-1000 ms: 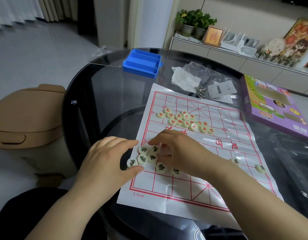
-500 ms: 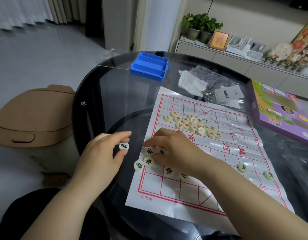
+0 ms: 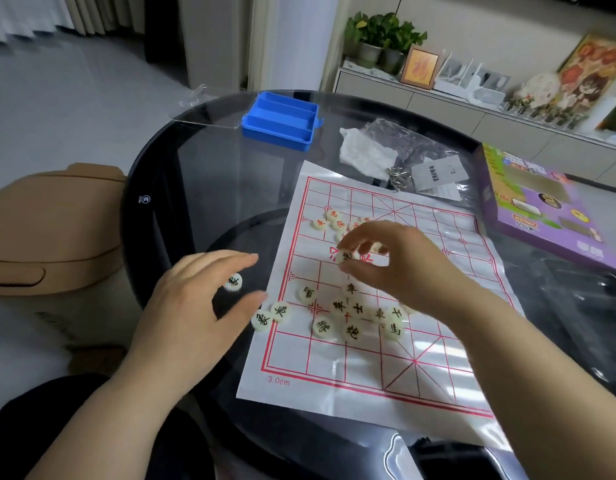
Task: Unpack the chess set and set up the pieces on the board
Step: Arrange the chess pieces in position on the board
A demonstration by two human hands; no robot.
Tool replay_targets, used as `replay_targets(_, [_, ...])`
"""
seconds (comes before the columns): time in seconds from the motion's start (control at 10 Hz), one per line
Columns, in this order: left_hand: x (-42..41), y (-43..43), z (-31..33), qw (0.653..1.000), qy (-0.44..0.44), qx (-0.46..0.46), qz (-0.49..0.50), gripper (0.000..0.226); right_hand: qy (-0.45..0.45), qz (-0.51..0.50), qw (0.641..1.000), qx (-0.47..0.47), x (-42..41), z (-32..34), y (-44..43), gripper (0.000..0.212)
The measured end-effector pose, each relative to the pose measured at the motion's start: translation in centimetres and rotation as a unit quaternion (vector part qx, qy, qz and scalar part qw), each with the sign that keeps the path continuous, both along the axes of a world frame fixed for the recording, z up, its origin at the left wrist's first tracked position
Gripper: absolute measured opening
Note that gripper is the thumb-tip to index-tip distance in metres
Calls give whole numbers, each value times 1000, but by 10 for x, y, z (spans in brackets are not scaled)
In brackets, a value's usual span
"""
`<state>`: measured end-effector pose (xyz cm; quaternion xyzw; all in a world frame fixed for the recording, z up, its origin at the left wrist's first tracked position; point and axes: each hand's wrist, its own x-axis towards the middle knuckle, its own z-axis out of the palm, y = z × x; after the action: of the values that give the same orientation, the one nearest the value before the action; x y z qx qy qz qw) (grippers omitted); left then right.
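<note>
A white paper board (image 3: pixel 334 375) with a red grid lies on the round glass table (image 3: pixel 195 174). Several pale round pieces with black characters (image 3: pixel 351 310) are scattered on its near half, two of them (image 3: pixel 270 315) at the left edge. Pieces with red characters (image 3: pixel 329 220) cluster farther back, partly hidden by my right hand (image 3: pixel 403 268), which pinches one pale piece (image 3: pixel 346 257) between thumb and forefinger above the board's middle. My left hand (image 3: pixel 195 306) hovers left of the board with fingers spread. A black-lettered piece (image 3: pixel 233 281) lies in the gap between its fingers and thumb.
A blue tray box (image 3: pixel 279 123) and its clear lid (image 3: pixel 202 112) sit at the table's far side. A crumpled plastic bag with a leaflet (image 3: pixel 434 171) lies behind the board. A purple game box (image 3: pixel 542 209) is at the right. A tan seat (image 3: pixel 50 230) stands left of the table.
My right hand lifted off the black pieces and now pinches one above the board's middle. My left hand's pinch on its piece has widened, beside the board's left edge.
</note>
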<state>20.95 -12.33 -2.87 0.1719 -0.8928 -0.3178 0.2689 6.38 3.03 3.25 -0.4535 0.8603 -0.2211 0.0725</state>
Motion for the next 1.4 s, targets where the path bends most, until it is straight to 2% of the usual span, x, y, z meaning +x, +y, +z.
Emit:
replay_targets(0.1, [2, 14, 3, 997, 13, -41, -56, 46, -16, -44, 999, -23, 3, 2, 37, 19])
replay_targets(0.2, [0, 32, 1, 991, 27, -64, -116, 43, -27, -96, 994, -51, 13, -2, 74, 33])
replay_targets(0.3, [-6, 45, -5, 982, 25, -90, -164, 51, -9, -152, 985, -85, 22, -15, 107, 37])
replay_targets(0.4, [-10, 55, -8, 980, 10, -101, -173, 50, -6, -224, 968, -117, 23, -29, 133, 28])
replay_targets(0.5, [-13, 74, -10, 976, -8, -120, -180, 54, -3, -266, 958, -106, 21, -36, 149, 12])
replay_targets(0.6, [-15, 86, -16, 970, -32, -149, -188, 61, 14, -274, 958, -87, 18, -38, 157, 14])
replay_targets(0.8, [-19, 85, -20, 971, -41, -188, -145, 42, 41, -292, 952, -86, 11, -47, 165, 14])
replay_targets(1.0, [-19, 85, -21, 969, -24, -198, -144, 47, 49, -324, 935, -138, 9, -47, 180, 11])
replay_targets(1.1, [-19, 87, -19, 968, -25, -209, -136, 41, 48, -342, 924, -163, 8, -41, 189, 11])
replay_targets(1.4, [-18, 87, -20, 971, -34, -198, -133, 41, 49, -292, 951, -86, 2, -58, 162, 19])
